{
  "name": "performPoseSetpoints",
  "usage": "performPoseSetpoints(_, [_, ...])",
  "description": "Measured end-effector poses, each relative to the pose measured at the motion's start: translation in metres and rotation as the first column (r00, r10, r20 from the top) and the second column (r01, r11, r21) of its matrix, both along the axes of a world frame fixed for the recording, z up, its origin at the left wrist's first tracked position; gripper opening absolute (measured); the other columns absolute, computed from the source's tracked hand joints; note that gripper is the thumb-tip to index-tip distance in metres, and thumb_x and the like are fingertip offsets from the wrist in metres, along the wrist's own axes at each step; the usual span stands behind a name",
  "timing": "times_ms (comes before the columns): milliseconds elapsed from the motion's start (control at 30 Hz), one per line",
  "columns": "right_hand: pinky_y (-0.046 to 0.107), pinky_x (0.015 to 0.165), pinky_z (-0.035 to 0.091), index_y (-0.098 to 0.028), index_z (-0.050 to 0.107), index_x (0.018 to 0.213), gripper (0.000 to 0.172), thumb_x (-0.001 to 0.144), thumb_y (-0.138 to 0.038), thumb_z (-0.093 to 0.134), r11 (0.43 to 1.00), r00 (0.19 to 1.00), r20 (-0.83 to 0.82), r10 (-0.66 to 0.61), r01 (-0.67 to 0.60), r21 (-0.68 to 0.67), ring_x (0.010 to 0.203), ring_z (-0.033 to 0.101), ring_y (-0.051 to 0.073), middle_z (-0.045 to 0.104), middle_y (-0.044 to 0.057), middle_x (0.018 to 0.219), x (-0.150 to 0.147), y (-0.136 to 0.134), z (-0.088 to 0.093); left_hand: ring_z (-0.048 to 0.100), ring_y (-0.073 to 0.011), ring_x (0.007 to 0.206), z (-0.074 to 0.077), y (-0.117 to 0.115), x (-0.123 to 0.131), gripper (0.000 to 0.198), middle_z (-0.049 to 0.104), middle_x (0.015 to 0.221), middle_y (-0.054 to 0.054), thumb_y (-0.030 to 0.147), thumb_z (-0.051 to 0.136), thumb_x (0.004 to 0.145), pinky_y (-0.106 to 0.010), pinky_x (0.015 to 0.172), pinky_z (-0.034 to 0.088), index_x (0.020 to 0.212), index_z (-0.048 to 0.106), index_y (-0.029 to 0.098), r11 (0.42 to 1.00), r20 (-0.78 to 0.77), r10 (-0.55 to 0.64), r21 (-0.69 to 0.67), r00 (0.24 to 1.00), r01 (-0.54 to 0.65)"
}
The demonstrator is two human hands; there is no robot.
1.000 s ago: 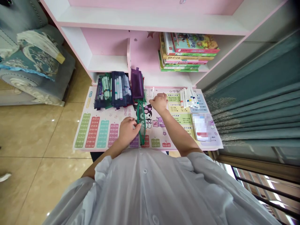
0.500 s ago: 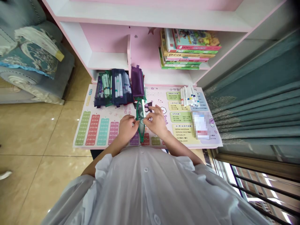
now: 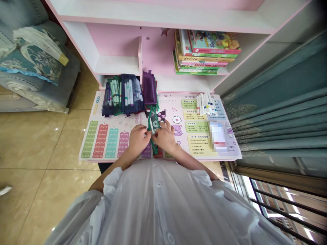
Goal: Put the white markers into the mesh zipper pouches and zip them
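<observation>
A green-edged mesh pouch [image 3: 153,116] lies lengthwise on the desk in front of me, its mouth spread. My left hand [image 3: 139,139] grips the pouch's left edge between thumb and fingers. On the other side, my right hand [image 3: 165,137] has thumb and forefinger pinched at the near end of a white marker [image 3: 154,127], its other fingers loosely spread. The marker lies within the pouch opening; its near end is hidden by my fingertips. Farther right sits a loose pile of white markers [image 3: 204,104] with coloured ends.
Filled mesh pouches [image 3: 130,95] of markers are stacked at the back left, beside a purple pouch [image 3: 149,88]. A phone-like, blurred-out object [image 3: 218,136] lies at right on the printed desk mat [image 3: 102,143]. Books [image 3: 204,58] are piled on the pink shelf [image 3: 114,64].
The white marker, which stuck up out of the pouch, has gone down into it. My right hand has moved slightly left and nearer me; my left hand has stayed on the pouch edge.
</observation>
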State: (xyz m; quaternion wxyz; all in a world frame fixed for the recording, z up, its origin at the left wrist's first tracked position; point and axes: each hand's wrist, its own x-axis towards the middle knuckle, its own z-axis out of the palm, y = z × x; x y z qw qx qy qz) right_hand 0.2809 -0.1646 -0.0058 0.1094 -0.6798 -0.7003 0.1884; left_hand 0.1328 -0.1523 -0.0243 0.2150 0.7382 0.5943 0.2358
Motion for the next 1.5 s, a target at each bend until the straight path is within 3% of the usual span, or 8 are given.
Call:
performPoseSetpoints(167, [0.073, 0.109, 0.035, -0.02, 0.078, 0.084, 0.017, 0.086, -0.032, 0.066, 0.997, 0.993, 0.099, 0.065, -0.062, -0.041, 0.145, 0.037, 0.045, 0.062, 0.021, 0.137, -0.004, 0.006, 0.0, 0.066, -0.0261, 0.112, 0.003, 0.0, 0.0, 0.024, 0.075, 0.106, -0.01, 0.028, 0.059, 0.087, -0.04, 0.104, 0.052, 0.067, 0.069, 0.022, 1.0, -0.01, 0.012, -0.013, 1.0, -0.012])
performPoseSetpoints(333, [0.072, 0.111, 0.033, -0.019, 0.079, 0.083, 0.019, 0.088, -0.032, 0.066, 0.996, 0.993, 0.091, 0.073, -0.068, -0.057, 0.145, 0.037, 0.045, 0.062, 0.021, 0.139, -0.004, 0.008, 0.002, 0.066, -0.0264, 0.112, 0.004, 0.0, -0.001, 0.023, 0.075, 0.106, -0.01, 0.028, 0.06, 0.087, -0.041, 0.104, 0.052, 0.067, 0.069, 0.021, 1.0, -0.002, 0.022, -0.022, 1.0, -0.022])
performPoseSetpoints(533, [0.065, 0.111, 0.038, -0.023, 0.079, 0.081, 0.017, 0.086, -0.032, 0.066, 0.996, 0.998, -0.056, -0.036, 0.04, 0.076, 0.145, 0.039, 0.038, 0.062, 0.01, 0.142, 0.013, 0.022, 0.007, 0.066, -0.0265, 0.112, 0.001, -0.001, -0.002, 0.025, 0.075, 0.105, -0.01, 0.03, 0.059, 0.088, -0.042, 0.103, 0.052, 0.065, 0.066, 0.022, 1.0, 0.033, 0.024, -0.001, 0.999, -0.024])
performPoseSetpoints(767, [0.061, 0.105, 0.043, -0.021, 0.078, 0.083, 0.018, 0.086, -0.032, 0.064, 0.945, 0.952, -0.172, -0.255, 0.283, 0.163, 0.137, 0.045, 0.036, 0.063, 0.013, 0.136, 0.043, 0.099, -0.008, 0.065, -0.026, 0.11, 0.0, -0.001, -0.002, 0.028, 0.074, 0.101, -0.008, 0.035, 0.059, 0.089, -0.041, 0.102, 0.053, 0.064, 0.066, 0.022, 1.0, 0.014, 0.015, 0.014, 1.0, -0.016])
performPoseSetpoints(900, [0.058, 0.101, 0.044, -0.019, 0.078, 0.091, 0.021, 0.086, -0.032, 0.062, 0.941, 0.945, -0.054, -0.322, 0.326, 0.092, 0.136, 0.042, 0.038, 0.062, 0.014, 0.133, 0.049, 0.146, -0.019, 0.065, -0.0259, 0.111, 0.003, -0.002, -0.002, 0.027, 0.073, 0.102, -0.008, 0.034, 0.059, 0.088, -0.041, 0.102, 0.053, 0.065, 0.067, 0.022, 1.0, 0.001, 0.011, -0.002, 1.0, -0.011])
performPoseSetpoints(1033, [0.059, 0.104, 0.042, -0.014, 0.076, 0.106, 0.035, 0.087, -0.04, 0.061, 0.949, 0.946, 0.078, -0.315, 0.316, -0.007, 0.138, 0.039, 0.04, 0.057, 0.019, 0.138, 0.048, 0.173, -0.028, 0.064, -0.027, 0.114, 0.005, -0.003, -0.001, 0.027, 0.073, 0.105, -0.01, 0.033, 0.059, 0.088, -0.042, 0.104, 0.052, 0.066, 0.068, 0.021, 0.999, -0.007, 0.021, -0.031, 1.0, -0.022])
performPoseSetpoints(1333, [0.062, 0.111, 0.035, -0.009, 0.065, 0.131, 0.057, 0.087, -0.043, 0.058, 0.943, 0.94, 0.151, -0.306, 0.321, -0.088, 0.145, 0.032, 0.041, 0.05, 0.023, 0.148, 0.042, 0.183, -0.036, 0.064, -0.0271, 0.115, 0.005, -0.004, -0.002, 0.027, 0.073, 0.107, -0.009, 0.034, 0.059, 0.088, -0.043, 0.104, 0.051, 0.066, 0.067, 0.022, 0.999, -0.012, 0.025, -0.035, 1.0, -0.026])
performPoseSetpoints(1500, [0.065, 0.112, 0.032, -0.008, 0.061, 0.136, 0.065, 0.086, -0.049, 0.06, 0.94, 0.934, 0.2, -0.295, 0.321, -0.113, 0.149, 0.025, 0.042, 0.047, 0.024, 0.151, 0.044, 0.183, -0.037, 0.064, -0.0269, 0.113, 0.005, -0.003, -0.001, 0.027, 0.073, 0.104, -0.009, 0.034, 0.059, 0.088, -0.042, 0.103, 0.052, 0.065, 0.067, 0.022, 1.0, -0.004, 0.026, -0.016, 1.0, -0.026])
